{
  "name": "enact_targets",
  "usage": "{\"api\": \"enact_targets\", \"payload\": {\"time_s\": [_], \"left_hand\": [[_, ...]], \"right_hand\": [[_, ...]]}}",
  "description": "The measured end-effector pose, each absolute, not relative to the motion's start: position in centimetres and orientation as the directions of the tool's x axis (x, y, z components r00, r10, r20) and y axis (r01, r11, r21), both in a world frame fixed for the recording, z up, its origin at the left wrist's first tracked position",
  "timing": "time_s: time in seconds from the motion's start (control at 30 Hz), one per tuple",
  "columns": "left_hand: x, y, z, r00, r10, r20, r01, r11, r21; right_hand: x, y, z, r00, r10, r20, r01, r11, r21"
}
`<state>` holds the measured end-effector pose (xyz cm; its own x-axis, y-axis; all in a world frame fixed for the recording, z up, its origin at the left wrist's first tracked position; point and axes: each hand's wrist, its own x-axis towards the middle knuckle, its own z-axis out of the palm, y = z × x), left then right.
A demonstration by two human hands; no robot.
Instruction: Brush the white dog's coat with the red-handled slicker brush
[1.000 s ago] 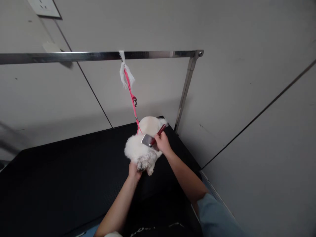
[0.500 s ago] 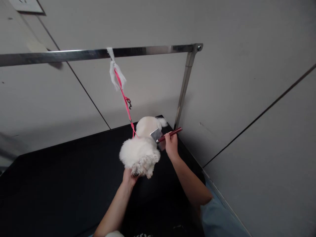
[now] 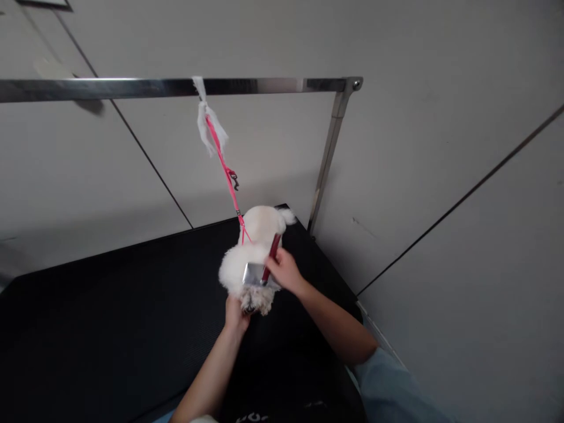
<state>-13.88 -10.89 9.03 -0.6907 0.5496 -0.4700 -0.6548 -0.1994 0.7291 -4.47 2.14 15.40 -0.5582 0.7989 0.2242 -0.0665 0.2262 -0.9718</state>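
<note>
A fluffy white dog [image 3: 231, 267] is on the black table, its head toward me and its back and tail away from me. My right hand [image 3: 285, 271] is closed around the dark red handle of a slicker brush [image 3: 253, 274]. The silver back of the brush faces up, and its underside lies against the fur on top of the dog's head. My left hand [image 3: 237, 312] cups the dog's head from below at the chin, its fingers partly hidden by the fur.
A pink grooming leash [image 3: 230, 182] with a metal clip runs from the dog's neck to a white cloth tie [image 3: 207, 120] on a steel bar [image 3: 145, 88]. A steel post [image 3: 328, 158] holds the bar up. Light wall panels [image 3: 440, 147] stand behind the black table [image 3: 110, 317].
My right hand has brought the brush left and toward me, from beside the dog's neck onto its head. The handle has turned more upright. My left hand stays under the chin.
</note>
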Motion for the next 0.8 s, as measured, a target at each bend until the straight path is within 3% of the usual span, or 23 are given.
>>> {"api": "enact_targets", "payload": {"time_s": [0.13,0.3,0.47,0.63,0.8], "left_hand": [[-12.8,-10.2,9.4,-0.72,0.542,-0.435,-0.63,-0.246,0.737],[-12.2,-9.0,9.1,-0.76,0.518,-0.392,-0.591,-0.303,0.747],[-12.2,-8.4,8.2,-0.805,0.482,-0.346,-0.529,-0.317,0.788],[-12.0,-8.3,7.6,-0.839,0.453,-0.302,-0.472,-0.327,0.819],[-11.7,-8.3,7.3,-0.82,0.473,-0.323,-0.507,-0.337,0.793]], "right_hand": [[-4.0,2.9,17.1,-0.336,0.898,0.284,-0.107,0.264,-0.959],[-3.5,2.6,17.0,-0.53,0.811,0.248,-0.052,0.261,-0.964],[-3.0,3.8,17.4,-0.249,0.922,0.296,-0.048,0.293,-0.955],[-3.6,3.3,17.4,-0.498,0.828,0.259,-0.014,0.291,-0.957],[-3.7,4.2,17.8,-0.299,0.899,0.319,-0.034,0.325,-0.945]]}}
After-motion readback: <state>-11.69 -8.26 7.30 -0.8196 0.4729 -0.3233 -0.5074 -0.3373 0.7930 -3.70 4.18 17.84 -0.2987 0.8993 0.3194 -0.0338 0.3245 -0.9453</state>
